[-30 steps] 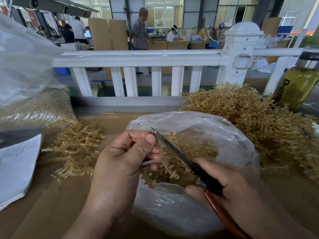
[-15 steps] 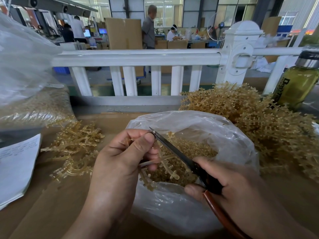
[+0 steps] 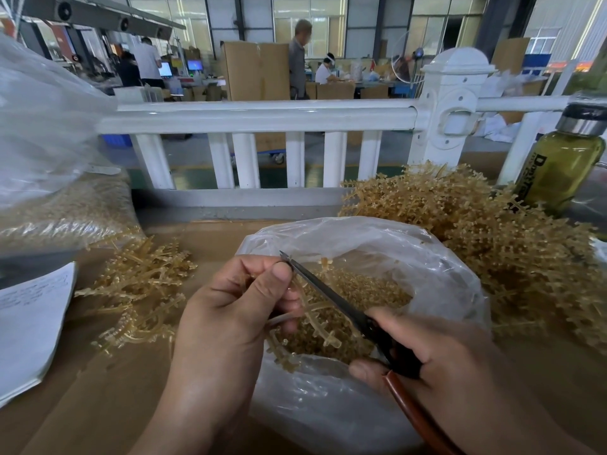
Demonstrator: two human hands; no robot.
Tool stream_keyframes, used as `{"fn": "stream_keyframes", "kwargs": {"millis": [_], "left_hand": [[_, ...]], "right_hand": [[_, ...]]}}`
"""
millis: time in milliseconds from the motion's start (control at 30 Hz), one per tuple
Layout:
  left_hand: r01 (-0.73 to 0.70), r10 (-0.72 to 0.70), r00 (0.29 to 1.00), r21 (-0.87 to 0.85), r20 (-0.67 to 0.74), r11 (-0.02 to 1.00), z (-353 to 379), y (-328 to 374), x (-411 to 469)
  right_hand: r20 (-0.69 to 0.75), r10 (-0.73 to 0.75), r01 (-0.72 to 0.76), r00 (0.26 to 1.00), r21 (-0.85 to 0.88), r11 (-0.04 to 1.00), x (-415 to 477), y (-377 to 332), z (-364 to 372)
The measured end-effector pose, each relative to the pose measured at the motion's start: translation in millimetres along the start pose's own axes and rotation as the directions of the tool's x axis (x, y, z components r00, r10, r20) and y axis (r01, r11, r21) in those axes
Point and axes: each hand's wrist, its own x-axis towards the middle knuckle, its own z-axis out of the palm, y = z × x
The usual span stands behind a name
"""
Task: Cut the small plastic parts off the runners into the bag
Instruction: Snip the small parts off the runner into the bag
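Left hand (image 3: pixel 236 320): fingers (image 3: pixel 266 285) curled, thumb and forefinger pinching one tan plastic runner (image 3: pixel 313 311) by its stem. The runner hangs over the mouth of the bag, and its side branches point down and to the right.

Right hand (image 3: pixel 446 362): fingers wrapped round the handles of the scissors (image 3: pixel 331 298), which have a black pivot and a red-brown grip. The blades lie almost together, slanting up and left across the runner. Their tip is just beside the left thumb.

Bag (image 3: pixel 437 270): clear plastic, mouth open, sitting at the middle of the bench's near edge, directly under both hands. The small parts (image 3: pixel 364 292) lie in a tan heap inside it.

Right side of the bench, from the bag out to the far right corner: a tall heap of runners (image 3: pixel 499 251), touching the bag's rim.

Left of the bag: a thinner scatter of loose runners (image 3: pixel 141 290) lying flat on the brown bench (image 3: pixel 98 408).

Far left corner: a large bag (image 3: pixel 65 211) of clear plastic, its lower part packed with tan pieces.

Left edge: a sheet of paper (image 3: pixel 29 326) with handwriting, too small to read.

Far right corner: a bottle (image 3: pixel 561 169) of yellow-green liquid with a metal cap, standing behind the heap.

A white railing (image 3: pixel 262 116) runs along the far edge of the bench.
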Motion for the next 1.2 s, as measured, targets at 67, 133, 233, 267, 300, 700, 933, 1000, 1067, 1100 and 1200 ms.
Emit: {"fn": "stream_keyframes", "kwargs": {"millis": [67,133,233,267,300,700,933,1000,1067,1100,1200], "left_hand": [[-0.008,0.008,1.000,0.023,-0.012,1.000,0,0,1],[-0.020,0.021,0.999,0.045,-0.030,0.999,1,0,0],[-0.027,0.030,0.998,0.069,-0.047,0.997,1,-1,1],[-0.031,0.034,0.998,0.071,-0.047,0.997,2,-2,2],[-0.034,0.038,0.998,0.069,-0.049,0.997,2,-2,2],[0.109,-0.109,0.993,-0.005,-0.040,0.994,7,9,-3],[0.255,-0.260,0.965,-0.107,-0.038,0.961,8,13,-5],[0.284,-0.291,0.956,-0.165,-0.022,0.945,10,13,-5],[0.317,-0.325,0.946,-0.191,-0.008,0.929,12,11,-6],[0.337,-0.343,0.939,-0.186,-0.001,0.923,13,10,-7],[0.389,-0.385,0.921,-0.141,0.054,0.910,17,7,-10]], "right_hand": [[-0.009,0.002,-0.002,1.000,0.013,1.000,1,-2,1],[-0.017,-0.002,0.002,1.000,-0.003,1.000,1,-2,1],[0.042,0.003,-0.002,0.999,-0.021,1.000,2,-1,-1],[0.056,-0.003,0.004,0.998,-0.017,1.000,2,0,-1],[0.053,-0.014,0.015,0.998,-0.017,1.000,2,0,-2],[0.038,0.053,-0.058,0.998,0.155,0.986,0,2,7],[-0.073,0.134,-0.076,0.988,0.529,0.845,1,4,12],[-0.043,0.153,-0.085,0.987,0.668,0.739,2,3,17],[-0.023,0.155,-0.085,0.988,0.752,0.654,2,-2,19],[-0.015,0.153,-0.085,0.988,0.773,0.629,2,-4,20],[0.013,0.164,-0.106,0.986,0.809,0.577,2,-4,23]]}}
